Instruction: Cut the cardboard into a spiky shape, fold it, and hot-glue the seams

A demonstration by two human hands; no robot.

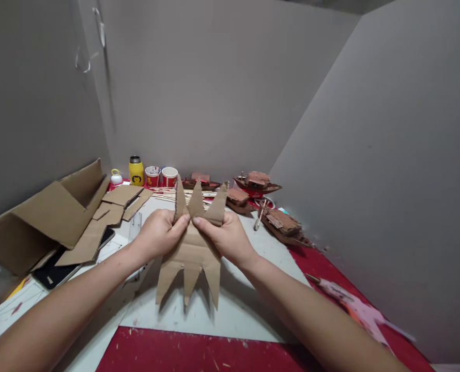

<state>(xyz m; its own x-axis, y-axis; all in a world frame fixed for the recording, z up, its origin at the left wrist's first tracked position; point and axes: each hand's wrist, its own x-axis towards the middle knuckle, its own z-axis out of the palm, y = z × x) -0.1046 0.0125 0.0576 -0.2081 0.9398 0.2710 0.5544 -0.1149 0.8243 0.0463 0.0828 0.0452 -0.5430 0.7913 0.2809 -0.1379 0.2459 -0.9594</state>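
Between my hands is a piece of cut cardboard (193, 253) with three pointed strips at its upper end and three more at its lower end. My left hand (162, 232) grips its left edge, thumb pressed on the front near the middle. On the opposite edge my right hand (228, 235) holds it the same way, its thumb close to the left one. The upper points look bent relative to the body. My other fingers are hidden behind the cardboard. It is held above a white sheet (253, 315) on the red table.
A folded cardboard box (47, 212) and cardboard scraps (123, 195) lie left. Behind stand a yellow bottle (136, 171), paper cups (169, 176) and thin wooden sticks (162, 194). Several brown model boats (284, 225) sit at the back right. A pink glue gun (354, 305) lies right.
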